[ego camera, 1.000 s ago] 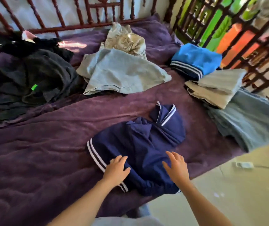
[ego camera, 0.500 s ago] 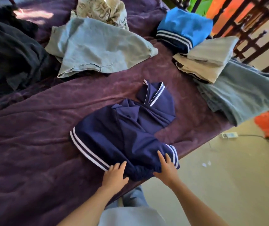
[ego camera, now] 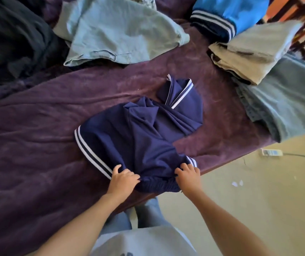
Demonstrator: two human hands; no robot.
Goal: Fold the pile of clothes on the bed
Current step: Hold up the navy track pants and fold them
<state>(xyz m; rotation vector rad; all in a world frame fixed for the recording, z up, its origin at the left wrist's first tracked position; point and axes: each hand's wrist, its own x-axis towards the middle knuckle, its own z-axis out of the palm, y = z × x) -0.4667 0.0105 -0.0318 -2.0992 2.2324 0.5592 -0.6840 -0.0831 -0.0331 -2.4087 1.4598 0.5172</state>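
**Lift both sides together**

The big fuzzy purple bed blanket (ego camera: 37, 145) looks soft and bumpy. On it, near my edge, lies the dark blue cloth top with white stripes (ego camera: 138, 143). It is limp and bunched up, with its collar on the far side. My left hand (ego camera: 124, 180) and right hand (ego camera: 187, 175) both curl round its near hem and grip it. I think I should lift both corners together and lay them flat toward the collar.
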